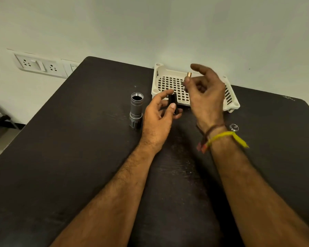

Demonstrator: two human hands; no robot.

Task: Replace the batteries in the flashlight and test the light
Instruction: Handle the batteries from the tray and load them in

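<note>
The grey flashlight body (pixel 136 110) stands head-down on the dark table (pixel 78 157), its threaded end open at the top. Just right of it, my left hand (pixel 159 118) grips a black battery holder (pixel 172 102) between thumb and fingers. My right hand (pixel 205 93) hovers over the white basket and pinches a battery (pixel 188 77) with a copper-coloured tip, held upright above the holder. The flashlight's tail cap (pixel 233 127), with its spring showing, lies on the table behind my right wrist.
A white slotted plastic basket (pixel 168 81) sits at the table's far edge against the wall. Wall sockets and switches (pixel 37 65) are mounted to the left. A dark chair or stand (pixel 0 120) is partly visible at the left edge.
</note>
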